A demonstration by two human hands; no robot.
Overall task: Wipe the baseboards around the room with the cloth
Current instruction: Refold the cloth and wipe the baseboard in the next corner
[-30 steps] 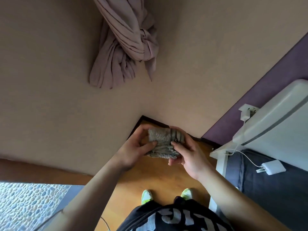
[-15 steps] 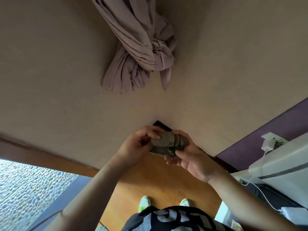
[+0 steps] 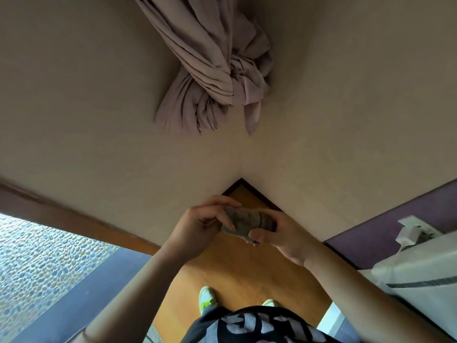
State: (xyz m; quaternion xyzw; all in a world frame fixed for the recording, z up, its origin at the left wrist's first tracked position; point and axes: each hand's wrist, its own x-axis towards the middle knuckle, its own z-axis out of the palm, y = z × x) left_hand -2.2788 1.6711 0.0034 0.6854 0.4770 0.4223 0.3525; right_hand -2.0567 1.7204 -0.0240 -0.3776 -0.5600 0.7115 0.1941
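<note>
We are standing in the room's corner, holding a folded grey cloth (image 3: 248, 224) in front of us above the dark baseboard (image 3: 257, 194) where the two beige walls meet. Our left hand (image 3: 197, 224) is pinching the cloth's left end, thumb over fingers, while our right hand (image 3: 279, 233) is cupping the right end with its fingers curled round it. The cloth is hanging well above the wooden floor (image 3: 237, 266), not yet touching the baseboard. A knotted mauve curtain (image 3: 212, 70) is dangling on the wall above the baseboard corner. To our reckoning, we are folding the cloth into a firm pad; doing it well means keeping a flat, clean face outward, then crouching low so the pad is pressing squarely along the baseboard's top edge and starting right in the corner.
</note>
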